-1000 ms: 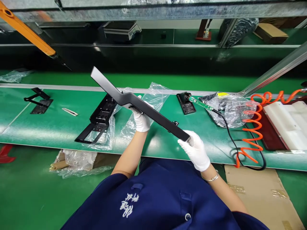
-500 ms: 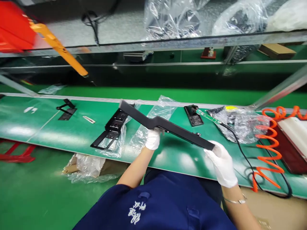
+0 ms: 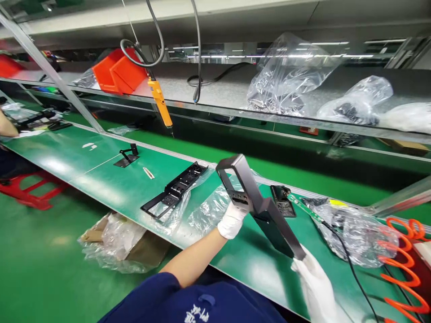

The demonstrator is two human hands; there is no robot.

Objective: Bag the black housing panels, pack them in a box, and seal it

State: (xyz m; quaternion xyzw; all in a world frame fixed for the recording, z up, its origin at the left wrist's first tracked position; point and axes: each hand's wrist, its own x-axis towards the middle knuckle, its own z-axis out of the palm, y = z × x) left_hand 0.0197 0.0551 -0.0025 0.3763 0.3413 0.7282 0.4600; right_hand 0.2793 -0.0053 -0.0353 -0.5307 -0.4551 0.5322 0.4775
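Observation:
A long black housing (image 3: 261, 208) with a stepped middle and a rectangular window at its far end is held up over the green bench, tilted down to the right. My left hand (image 3: 233, 220), in a white glove, is closed around its middle from below; part of the fingers is hidden behind it. At the lower right end, my gloved right hand (image 3: 311, 276) pinches the housing's edge. Left of my left hand lies a similar black frame (image 3: 173, 190) on clear plastic film (image 3: 210, 211). Beyond the housing rests a small black tray-like part (image 3: 283, 202).
An orange electric screwdriver (image 3: 161, 104) hangs above the bench. A green circuit strip (image 3: 305, 207) with a black cable, a plastic bag (image 3: 357, 233) and an orange coiled hose (image 3: 404, 264) occupy the right. A black bracket (image 3: 127, 157) stands left. Another person's arm (image 3: 7, 125) shows far left.
The housing has turned in my hands, now showing its windowed side and sloping more steeply. The camera view has shifted up and left. Both hands keep their hold.

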